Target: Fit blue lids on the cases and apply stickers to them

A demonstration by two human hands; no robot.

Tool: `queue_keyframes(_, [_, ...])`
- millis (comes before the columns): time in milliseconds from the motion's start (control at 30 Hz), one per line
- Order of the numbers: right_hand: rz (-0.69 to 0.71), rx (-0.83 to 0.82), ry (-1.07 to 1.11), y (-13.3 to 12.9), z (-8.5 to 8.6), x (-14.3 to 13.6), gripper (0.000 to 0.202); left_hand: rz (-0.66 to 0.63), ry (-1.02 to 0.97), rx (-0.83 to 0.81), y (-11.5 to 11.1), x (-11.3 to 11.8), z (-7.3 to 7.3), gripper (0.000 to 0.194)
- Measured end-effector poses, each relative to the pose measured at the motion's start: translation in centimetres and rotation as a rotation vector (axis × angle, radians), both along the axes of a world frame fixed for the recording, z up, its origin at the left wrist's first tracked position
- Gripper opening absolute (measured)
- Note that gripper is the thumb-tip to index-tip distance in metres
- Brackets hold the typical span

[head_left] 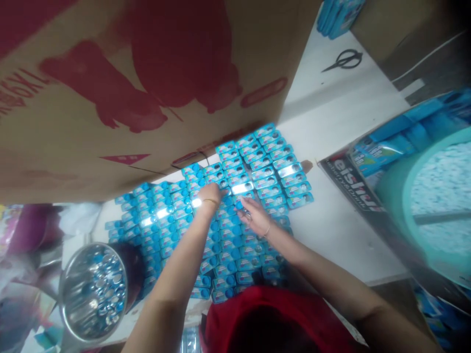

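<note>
Reaching out over a big spread of little blue packets [221, 215], both hands are busy in the middle of it. The left hand [210, 196] is palm down with fingers curled onto the packets right under it, a thin gold bangle on that wrist, but honestly I can't tell if it's pinching one or just pressing on them. The right hand [253, 215] sits just beside it, fingers spread loosely and resting on the packets, with something small and shiny near its fingertips that's too blurry to make out. The packets are laid flat in tight rows touching each other on a white table [338, 230], running out past both hands on every side. Off beyond the left forearm there's a round metal bowl [93, 291] with small blue bits inside. Above the hands a huge cardboard box [147, 83] with red print hangs over everything. Well out past the right hand lies a pair of scissors [344, 60], and further right there's a teal tub [423, 196].
</note>
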State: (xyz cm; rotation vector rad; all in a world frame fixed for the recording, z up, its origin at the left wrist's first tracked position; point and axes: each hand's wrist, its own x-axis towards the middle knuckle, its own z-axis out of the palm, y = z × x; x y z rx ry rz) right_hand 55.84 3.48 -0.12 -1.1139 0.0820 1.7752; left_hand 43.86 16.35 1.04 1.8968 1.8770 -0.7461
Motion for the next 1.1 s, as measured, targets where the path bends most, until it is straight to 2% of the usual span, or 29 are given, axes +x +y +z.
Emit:
queue_keyframes(67, [-0.011, 0.002, -0.038, 0.2, 0.3, 0.1, 0.044, -0.001, -0.106, 0.082, -0.9, -0.1, 0.5, 0.034])
queue_keyframes(100, [-0.014, 0.005, -0.055, 0.4, 0.4, 0.1, 0.045, -0.001, -0.223, 0.107, -1.5, -0.2, 0.8, 0.031])
queue_keyframes(233, [-0.03, 0.063, -0.06, 1.3, 0.5, -0.1, 0.047, -0.031, -0.82, 0.017, -4.3, -0.5, 1.5, 0.02])
queue_keyframes(300, [-0.048, 0.091, -0.05, 1.8, 0.3, -0.4, 0.047, -0.01, -0.925, 0.02, -5.1, -0.5, 1.6, 0.013])
queue_keyframes(367, [-0.051, 0.094, -0.041, 2.2, 0.0, -0.6, 0.043, 0.074, -0.884, 0.085, -4.9, -0.4, 1.5, 0.009])
queue_keyframes(433, [-0.041, 0.089, -0.011, 2.3, -0.2, -0.6, 0.037, 0.143, -0.748, 0.15, -3.7, -0.5, 1.3, 0.011])
queue_keyframes(567, [-0.01, 0.099, 0.065, 2.1, -0.4, 0.1, 0.025, 0.115, -0.364, 0.218, 0.0, -0.6, 0.3, 0.018])
queue_keyframes(667, [0.027, 0.104, 0.071, 1.7, -0.6, 0.6, 0.023, 0.071, -0.197, 0.062, 2.6, -0.5, -0.4, 0.02])
queue_keyframes(900, [0.092, 0.121, 0.032, 1.8, -0.5, 0.2, 0.03, 0.007, -0.056, -0.261, 6.7, -0.5, -2.0, 0.03])
queue_keyframes(1000, [0.093, 0.113, 0.018, 2.1, -0.2, 0.0, 0.04, -0.02, -0.017, -0.286, 7.2, -0.3, -1.7, 0.032])
queue_keyframes(1100, [0.051, 0.114, 0.028, 2.2, -0.1, 0.1, 0.048, -0.036, -0.031, -0.079, 5.4, 0.1, -0.4, 0.031])
